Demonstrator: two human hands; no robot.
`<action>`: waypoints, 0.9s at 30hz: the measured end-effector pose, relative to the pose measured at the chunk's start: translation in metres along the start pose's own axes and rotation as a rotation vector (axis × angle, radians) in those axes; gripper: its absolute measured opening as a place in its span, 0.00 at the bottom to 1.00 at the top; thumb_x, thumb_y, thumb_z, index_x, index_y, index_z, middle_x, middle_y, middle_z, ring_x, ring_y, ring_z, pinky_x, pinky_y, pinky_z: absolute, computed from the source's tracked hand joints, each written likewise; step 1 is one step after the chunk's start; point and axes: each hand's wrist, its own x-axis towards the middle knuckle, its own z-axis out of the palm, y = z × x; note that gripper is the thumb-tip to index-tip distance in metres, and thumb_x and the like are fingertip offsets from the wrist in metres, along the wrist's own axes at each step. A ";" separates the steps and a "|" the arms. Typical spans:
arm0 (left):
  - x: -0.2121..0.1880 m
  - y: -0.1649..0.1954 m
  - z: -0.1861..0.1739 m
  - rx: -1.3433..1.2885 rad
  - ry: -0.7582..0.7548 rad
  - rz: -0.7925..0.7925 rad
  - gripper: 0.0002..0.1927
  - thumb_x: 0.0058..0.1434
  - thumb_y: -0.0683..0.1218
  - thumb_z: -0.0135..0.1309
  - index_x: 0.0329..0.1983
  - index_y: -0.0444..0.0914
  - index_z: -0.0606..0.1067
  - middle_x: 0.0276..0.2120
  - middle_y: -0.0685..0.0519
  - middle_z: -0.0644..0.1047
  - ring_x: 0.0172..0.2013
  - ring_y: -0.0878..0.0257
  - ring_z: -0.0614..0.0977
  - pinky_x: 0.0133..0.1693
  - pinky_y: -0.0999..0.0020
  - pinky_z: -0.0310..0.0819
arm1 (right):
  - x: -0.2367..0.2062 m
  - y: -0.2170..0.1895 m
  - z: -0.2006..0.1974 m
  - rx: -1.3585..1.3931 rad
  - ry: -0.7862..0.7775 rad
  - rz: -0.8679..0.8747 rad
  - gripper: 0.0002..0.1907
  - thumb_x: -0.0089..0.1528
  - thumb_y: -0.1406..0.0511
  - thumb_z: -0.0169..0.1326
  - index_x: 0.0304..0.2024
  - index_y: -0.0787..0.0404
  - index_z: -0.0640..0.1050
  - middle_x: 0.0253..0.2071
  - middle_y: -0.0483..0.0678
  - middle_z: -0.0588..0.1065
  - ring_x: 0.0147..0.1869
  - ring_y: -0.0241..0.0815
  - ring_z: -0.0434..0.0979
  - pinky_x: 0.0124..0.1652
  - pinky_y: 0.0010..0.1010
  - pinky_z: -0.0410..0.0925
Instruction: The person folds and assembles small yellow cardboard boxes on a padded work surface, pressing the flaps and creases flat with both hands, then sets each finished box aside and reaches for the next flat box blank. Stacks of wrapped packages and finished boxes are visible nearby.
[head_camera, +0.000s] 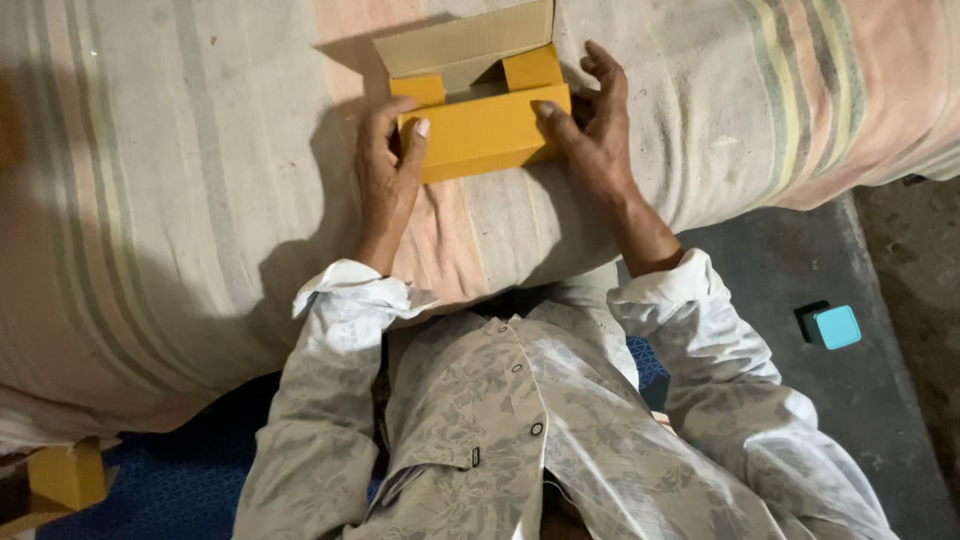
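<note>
Now both hands grip yellow cardboard box (485, 135) w/ lid up: left hand (385, 150) fingers clamped on its left end, right hand (590, 125) on right end, atop striped bedding (180, 200).

You have a small yellow cardboard box (483, 130) lying on the striped bed cover. Its lid flap stands open, showing plain brown card inside.

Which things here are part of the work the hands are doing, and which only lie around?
In use:
- yellow cardboard box, lid open
- left hand and right hand, holding its sides

Lying about:
- striped cloth underneath
- small teal box
- yellow block
</note>
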 end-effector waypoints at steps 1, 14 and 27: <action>0.001 0.001 0.005 -0.145 0.076 0.011 0.24 0.79 0.43 0.62 0.68 0.42 0.61 0.68 0.48 0.68 0.65 0.51 0.74 0.70 0.56 0.74 | 0.003 0.002 -0.002 0.036 0.023 -0.070 0.47 0.68 0.60 0.64 0.78 0.58 0.48 0.75 0.66 0.53 0.77 0.65 0.64 0.71 0.53 0.70; 0.038 0.018 -0.023 0.232 -0.060 0.148 0.36 0.64 0.46 0.71 0.68 0.43 0.63 0.68 0.47 0.66 0.71 0.49 0.68 0.69 0.57 0.67 | 0.043 -0.045 -0.028 -0.345 -0.352 -0.087 0.45 0.63 0.51 0.65 0.75 0.58 0.58 0.74 0.63 0.63 0.74 0.64 0.70 0.63 0.56 0.70; 0.045 0.028 0.008 0.645 -0.209 0.058 0.25 0.76 0.52 0.36 0.67 0.32 0.70 0.69 0.41 0.67 0.70 0.45 0.62 0.70 0.50 0.46 | 0.054 0.011 0.070 -1.288 -0.205 -0.369 0.33 0.75 0.48 0.36 0.72 0.64 0.66 0.76 0.59 0.59 0.81 0.62 0.44 0.73 0.55 0.31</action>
